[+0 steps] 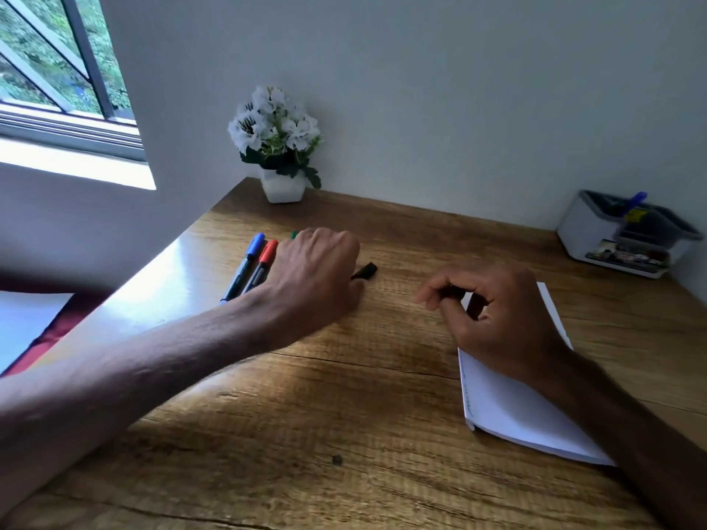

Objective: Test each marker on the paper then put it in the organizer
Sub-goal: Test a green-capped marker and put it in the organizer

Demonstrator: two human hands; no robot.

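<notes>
Left hand (313, 269) is down on the desk (306, 434) right over the row of markers, knuckles up, fingers curled under and closed on the black marker (365, 270). Only its dark end pokes out past the thumb side, pointing toward the right hand (493, 311). That one sits near it, a stretch of bare wood between them, hovering over the top corner of the paper (516, 407). Its thumb and forefinger are bent in toward each other with a dark patch in the gap, and from here I cannot tell whether it pinches anything or that's just shadow. Just left of the left hand lie the blue marker (248, 265) and the red marker (264, 263), side by side and almost touching, caps pointing at the wall, dark barrels running back under the wrist. A sliver of the green marker (294, 235) peeks out above the knuckles. The paper is a white pad, blank, lying at an angle. The organizer (627, 235), white with grey compartments, stands well apart in the far right corner, a blue pen (637, 198) standing in it.
</notes>
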